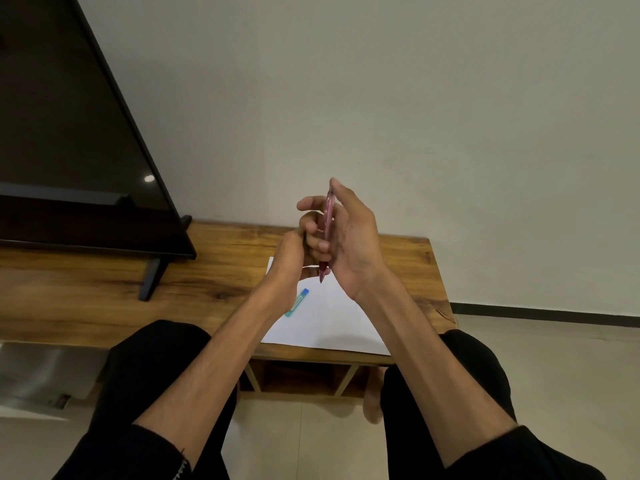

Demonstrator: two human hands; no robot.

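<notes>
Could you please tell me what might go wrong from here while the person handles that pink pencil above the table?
1. The right hand holds the pink pencil upright, tip down, above the white sheet. If the grip slips, it could drop, mark the paper or roll off the table.
2. The small blue case lies on the sheet right beside the left forearm. Lowering that arm may knock it away.

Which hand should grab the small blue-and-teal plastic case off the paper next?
Left, probably. The small blue-and-teal plastic case lies on the white paper sheet right beside the left hand and its wrist, while the right hand grips the pink pen upright.
</notes>
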